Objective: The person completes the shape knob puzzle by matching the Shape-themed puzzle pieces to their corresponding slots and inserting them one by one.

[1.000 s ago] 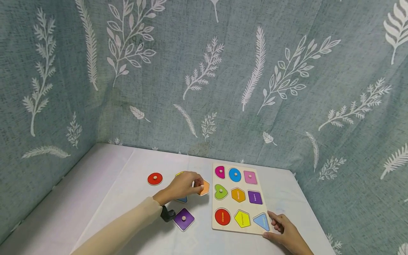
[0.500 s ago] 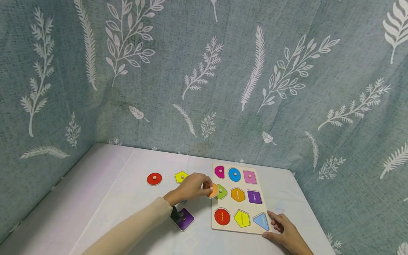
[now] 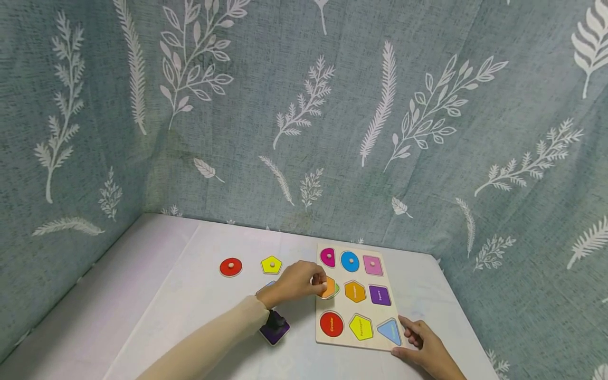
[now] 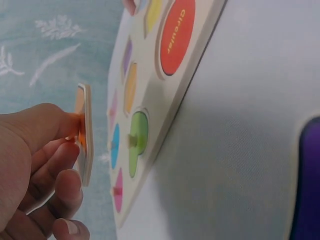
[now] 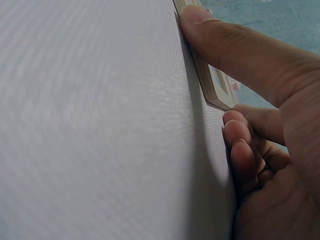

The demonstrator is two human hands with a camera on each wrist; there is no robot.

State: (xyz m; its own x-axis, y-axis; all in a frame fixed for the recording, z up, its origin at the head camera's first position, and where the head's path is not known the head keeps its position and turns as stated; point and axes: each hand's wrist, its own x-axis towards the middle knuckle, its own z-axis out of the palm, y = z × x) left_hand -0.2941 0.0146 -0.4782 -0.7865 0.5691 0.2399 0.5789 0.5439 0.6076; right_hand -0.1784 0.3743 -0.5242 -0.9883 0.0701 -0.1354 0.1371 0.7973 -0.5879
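My left hand (image 3: pixel 299 283) pinches an orange hexagon puzzle piece (image 3: pixel 330 288) by its knob. The piece hangs above the left side of the wooden shape board (image 3: pixel 342 306), partly covering the green heart piece (image 4: pixel 138 137). In the left wrist view the orange piece stands tilted on edge, apart from the board. At the board's near right corner my right hand (image 3: pixel 426 345) holds it, thumb on the front edge and index finger on the right side. The orange hexagon recess (image 3: pixel 355 291), printed with a word, lies right of the heart.
Left of the board lie a red circle piece (image 3: pixel 230 267), a yellow pentagon piece (image 3: pixel 272 265) and a purple square piece (image 3: pixel 274 336), partly hidden by the wrist strap. A blue piece (image 3: pixel 265 286) shows behind the left arm. Patterned cloth (image 3: pixel 304 105) hangs behind the table.
My left hand has carried the orange hexagon piece rightward from the table to over the board's left part. My right hand has stayed at the board's corner.
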